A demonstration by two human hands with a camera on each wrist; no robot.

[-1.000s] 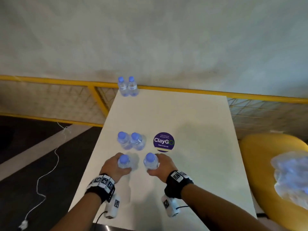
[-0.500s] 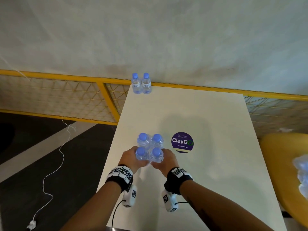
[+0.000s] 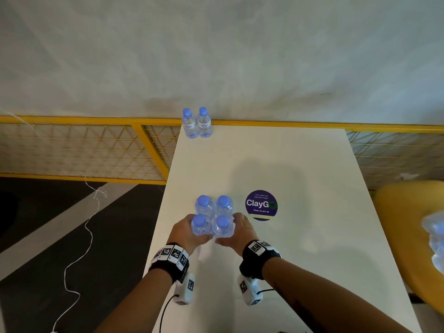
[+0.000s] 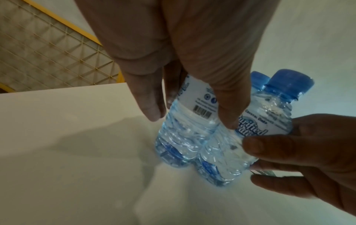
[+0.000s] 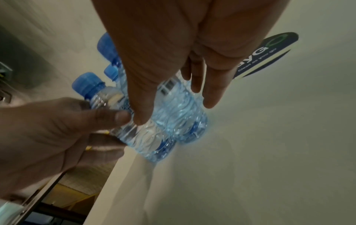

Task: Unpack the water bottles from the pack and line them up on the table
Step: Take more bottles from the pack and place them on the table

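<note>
Four clear water bottles with blue caps stand packed in a square block on the white table [image 3: 300,164]. My left hand [image 3: 187,229] grips the near-left bottle [image 3: 199,224], the same bottle [image 4: 189,130] that shows between thumb and fingers in the left wrist view. My right hand [image 3: 240,228] grips the near-right bottle [image 3: 222,225], seen close in the right wrist view as a bottle [image 5: 173,109]. The two held bottles touch each other and the rear pair [image 3: 213,205]. Two more bottles [image 3: 197,123] stand side by side at the table's far left corner.
A round purple ClayGo sticker [image 3: 261,205] lies flat just right of the block. A yellow chair [image 3: 408,224] at the right carries crumpled plastic wrap with bottles [image 3: 434,239]. Yellow railing [image 3: 72,120] runs behind the table; the table's left edge is close to my left hand.
Both hands moved their bottles forward and inward. The two held bottles, apart a second ago, now touch each other and the pair behind.
</note>
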